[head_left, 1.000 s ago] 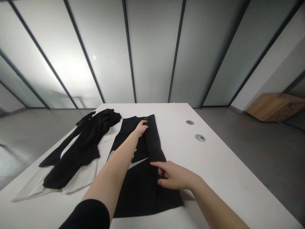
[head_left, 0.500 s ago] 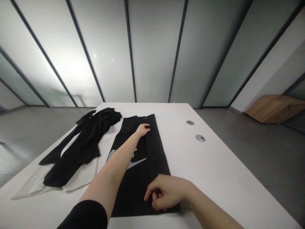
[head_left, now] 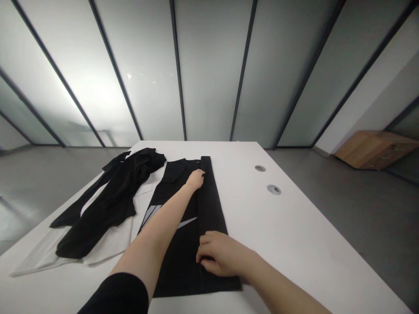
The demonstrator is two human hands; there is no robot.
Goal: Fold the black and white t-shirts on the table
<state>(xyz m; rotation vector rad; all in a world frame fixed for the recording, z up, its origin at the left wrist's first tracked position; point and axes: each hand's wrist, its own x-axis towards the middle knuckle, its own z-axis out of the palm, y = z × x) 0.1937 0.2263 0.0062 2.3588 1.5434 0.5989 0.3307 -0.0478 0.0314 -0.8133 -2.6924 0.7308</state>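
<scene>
The black shirt [head_left: 183, 253] lies on the worktop [head_left: 294, 235], its right edge folded inward. The left hand [head_left: 195, 179] touches the shirt's far end, the right hand [head_left: 221, 254] its near part, both with curled fingers; whether they pinch cloth, I cannot tell. Dark clothing [head_left: 109, 207] lies left of the shirt.

A far wall of frosted panels [head_left: 211, 69] stands between dark frames [head_left: 178, 69], glowing brightest at left. Gray floor [head_left: 340, 196] runs along both sides of a white table [head_left: 284, 248] with two round inserts [head_left: 274, 189] toward its right edge. At far right, a wooden cabinet [head_left: 366, 150] stands beside a pale wall [head_left: 366, 91].
</scene>
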